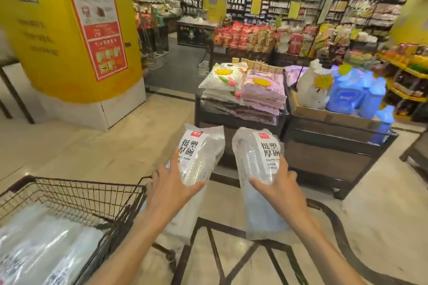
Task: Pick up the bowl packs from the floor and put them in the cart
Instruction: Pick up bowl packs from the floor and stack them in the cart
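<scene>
My left hand (pixel 172 186) grips a clear plastic bowl pack (pixel 201 155) with a white label and red logo, held upright above the floor. My right hand (pixel 279 186) grips a second, matching bowl pack (pixel 254 157) beside it, a little to the right. Both packs are raised in front of me, apart from each other. The black wire cart (pixel 76 194) stands at the lower left, its right rim close to my left forearm. Several more bowl packs (pixel 44 245) lie inside the cart.
A dark display stand (pixel 238 120) stacked with white and pink bags is straight ahead. Another stand (pixel 333 146) with blue bottles is to its right. A yellow pillar (pixel 69 41) rises at the left. Beige tiled floor (pixel 92 143) spreads between the pillar and stands.
</scene>
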`<state>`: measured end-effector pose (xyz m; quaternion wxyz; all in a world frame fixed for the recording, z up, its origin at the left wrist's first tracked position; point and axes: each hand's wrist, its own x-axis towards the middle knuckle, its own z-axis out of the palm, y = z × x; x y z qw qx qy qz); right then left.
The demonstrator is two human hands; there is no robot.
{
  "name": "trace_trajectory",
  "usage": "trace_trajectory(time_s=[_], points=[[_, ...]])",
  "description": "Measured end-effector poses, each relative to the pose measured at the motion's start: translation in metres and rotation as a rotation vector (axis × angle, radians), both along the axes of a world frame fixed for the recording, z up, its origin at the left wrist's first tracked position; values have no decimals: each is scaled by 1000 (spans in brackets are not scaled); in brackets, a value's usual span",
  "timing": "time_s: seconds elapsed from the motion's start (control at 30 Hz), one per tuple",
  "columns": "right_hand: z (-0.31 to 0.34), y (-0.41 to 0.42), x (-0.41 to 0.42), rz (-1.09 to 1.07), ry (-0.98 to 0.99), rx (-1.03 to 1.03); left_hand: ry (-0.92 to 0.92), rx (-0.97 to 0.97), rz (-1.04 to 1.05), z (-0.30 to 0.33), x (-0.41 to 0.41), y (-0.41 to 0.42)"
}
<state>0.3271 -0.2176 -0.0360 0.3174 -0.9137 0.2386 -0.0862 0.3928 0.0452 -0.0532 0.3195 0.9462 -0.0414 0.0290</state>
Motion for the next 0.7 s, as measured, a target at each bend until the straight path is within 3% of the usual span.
trace_trajectory(time_s=[0.37,0.7], points=[[3,-33,332,169,-16,-39,47,-30,191,-7,296,-32],[-4,72,615,607,-29,-38,111,-64,574,-30,479,66]])
